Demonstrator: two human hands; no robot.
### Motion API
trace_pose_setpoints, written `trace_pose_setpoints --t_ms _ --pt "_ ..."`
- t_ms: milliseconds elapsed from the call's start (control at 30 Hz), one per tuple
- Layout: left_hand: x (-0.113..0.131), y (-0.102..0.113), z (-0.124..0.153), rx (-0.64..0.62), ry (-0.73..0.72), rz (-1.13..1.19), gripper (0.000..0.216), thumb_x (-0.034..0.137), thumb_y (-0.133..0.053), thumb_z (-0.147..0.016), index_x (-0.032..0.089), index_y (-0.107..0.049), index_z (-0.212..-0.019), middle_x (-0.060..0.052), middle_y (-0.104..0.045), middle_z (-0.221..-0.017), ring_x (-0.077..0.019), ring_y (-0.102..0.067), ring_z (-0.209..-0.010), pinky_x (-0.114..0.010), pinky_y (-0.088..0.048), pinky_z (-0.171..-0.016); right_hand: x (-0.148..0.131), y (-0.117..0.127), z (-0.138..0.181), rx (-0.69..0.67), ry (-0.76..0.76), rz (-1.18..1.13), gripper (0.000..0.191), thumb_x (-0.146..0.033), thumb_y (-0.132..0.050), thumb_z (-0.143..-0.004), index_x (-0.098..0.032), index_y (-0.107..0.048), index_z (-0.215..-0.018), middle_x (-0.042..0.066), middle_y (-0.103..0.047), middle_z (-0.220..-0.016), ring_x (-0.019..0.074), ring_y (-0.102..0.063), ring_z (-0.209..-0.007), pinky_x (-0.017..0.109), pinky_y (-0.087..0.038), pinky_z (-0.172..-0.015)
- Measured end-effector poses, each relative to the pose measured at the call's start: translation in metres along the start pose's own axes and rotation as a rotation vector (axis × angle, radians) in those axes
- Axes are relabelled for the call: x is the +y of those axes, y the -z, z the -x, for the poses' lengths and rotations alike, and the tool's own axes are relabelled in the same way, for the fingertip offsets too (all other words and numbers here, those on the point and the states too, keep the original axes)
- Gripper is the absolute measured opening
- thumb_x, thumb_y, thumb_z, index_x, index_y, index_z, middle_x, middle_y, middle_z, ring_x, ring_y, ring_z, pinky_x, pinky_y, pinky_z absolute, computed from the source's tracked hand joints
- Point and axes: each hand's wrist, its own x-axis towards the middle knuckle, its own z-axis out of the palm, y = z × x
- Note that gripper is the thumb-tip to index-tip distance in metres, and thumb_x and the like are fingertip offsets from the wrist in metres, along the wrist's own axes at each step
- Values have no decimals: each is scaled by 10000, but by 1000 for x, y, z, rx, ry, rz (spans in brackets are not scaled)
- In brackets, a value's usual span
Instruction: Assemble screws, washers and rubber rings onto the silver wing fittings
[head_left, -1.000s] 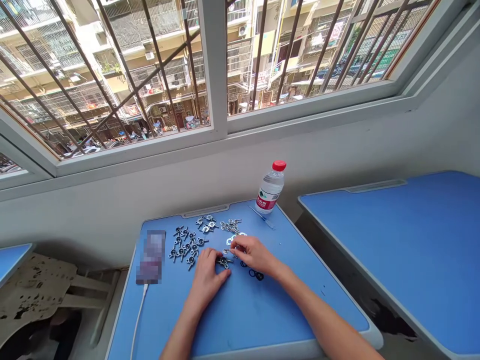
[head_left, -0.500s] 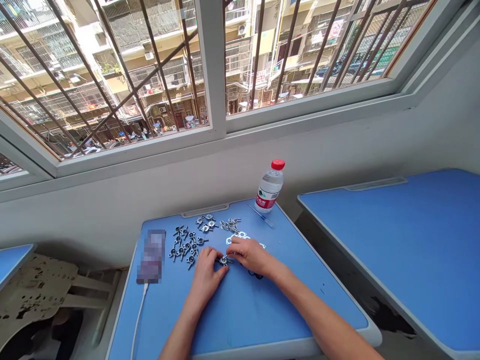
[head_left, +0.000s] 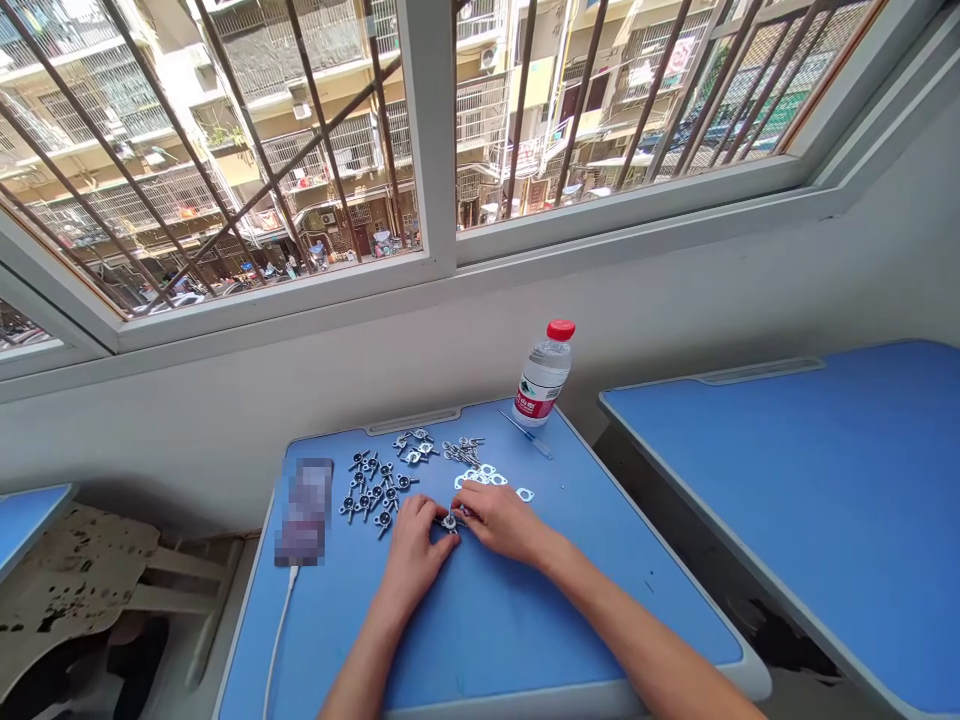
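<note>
On the blue desk, my left hand is closed, its thumb and fingers gripping a small metal fitting with a round centre and thin stems. My right hand meets it from the right, fingertips pinched at the same fitting; anything small between them is too tiny to make out. Left of my hands lie several similar fittings with black centres. Behind are several lighter fittings and a pile of small metal pieces with ringed ends. Flat white oval gaskets lie just beyond my right hand, partly covered by it.
A water bottle with a red cap stands at the desk's back right, beside a blue pen. At the left lies a blurred phone with a white cable. Another blue desk stands to the right, under a barred window.
My right hand has lowered slightly over the fitting, uncovering more white gaskets. Black rings seen under my right wrist are now hidden. My left hand keeps its grip.
</note>
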Motion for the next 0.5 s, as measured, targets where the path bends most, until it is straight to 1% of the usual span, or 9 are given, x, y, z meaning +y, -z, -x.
trace_pose_setpoints --t_ms 133,233,333,400,500 --pt "-3 -1 0 1 -5 21 149 139 -640 -783 217 -604 -905 -32 -600 -959 -228 -550 -954 -356 -455 -849 0 0 0 -23 6 -4 160 -119 -548 -902 -195 -677 -959 53 -682 -895 180 -631 -766 259 -382 -627" --pt "-2 0 1 -3 6 43 174 126 -642 -774 216 -605 -919 -40 -598 -988 -230 -552 -973 -361 -462 -871 6 4 1 -3 -40 -2 184 -121 -514 -912 -198 -671 -970 59 -689 -921 186 -632 -789 258 -385 -634" --pt "0 3 1 9 16 50 172 119 -642 -768 214 -605 -906 -44 -595 -984 -235 -559 -978 -367 -468 -876 17 15 2 60 -117 6 216 -144 -462 -930 -200 -666 -972 59 -688 -928 179 -619 -757 259 -384 -625" --pt "2 4 1 19 17 50 164 120 -642 -766 214 -605 -896 -46 -595 -980 -239 -563 -982 -369 -472 -876 26 25 4 95 -193 9 229 -155 -443 -927 -200 -668 -940 59 -684 -913 173 -605 -733 261 -381 -617" --pt "3 5 1 23 27 44 155 125 -645 -761 212 -605 -883 -53 -600 -993 -246 -566 -994 -372 -477 -874 38 38 7 93 -318 14 220 -162 -451 -911 -189 -669 -907 59 -684 -918 184 -602 -766 264 -376 -625"
